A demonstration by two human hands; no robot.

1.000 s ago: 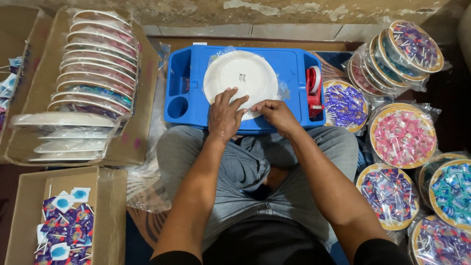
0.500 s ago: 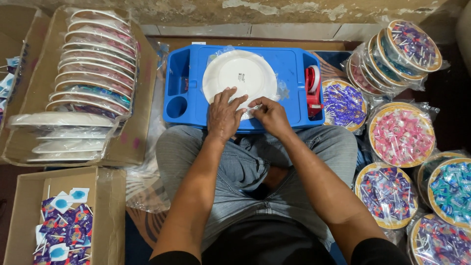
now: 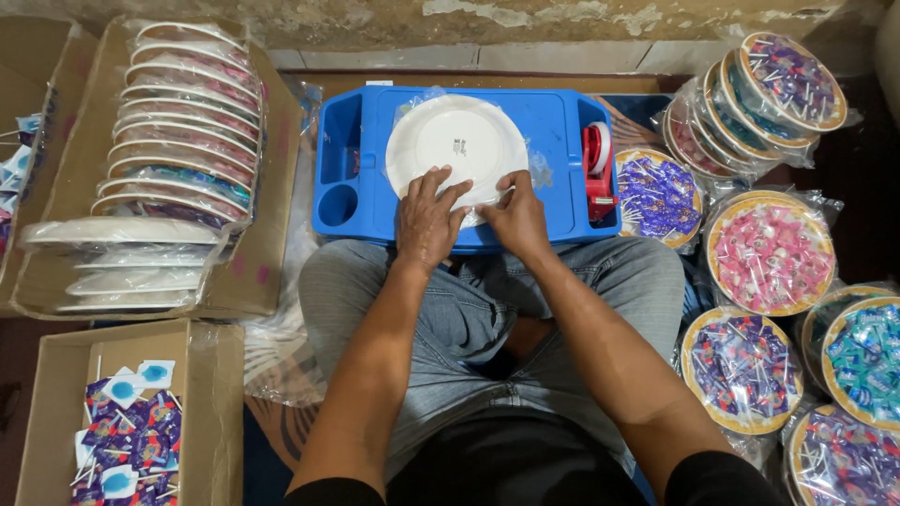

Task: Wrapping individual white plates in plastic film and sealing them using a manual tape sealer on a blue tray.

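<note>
Resting face-down on the blue tray, the wrapped white plate lay just ahead of both hands, whose 2 sets of fingers pressed its near rim, left hand spread flat, right hand pinching the clear wrap.

Right of the blue tray lie round wrapped candy plates; left, cardboard boxes hold blue-purple sachets.

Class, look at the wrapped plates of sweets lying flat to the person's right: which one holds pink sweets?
The pink plate, right of the blue tray, just past the purple-filled plate beside the tape dispenser. Its neighbours hold purple or teal sweets.
</note>
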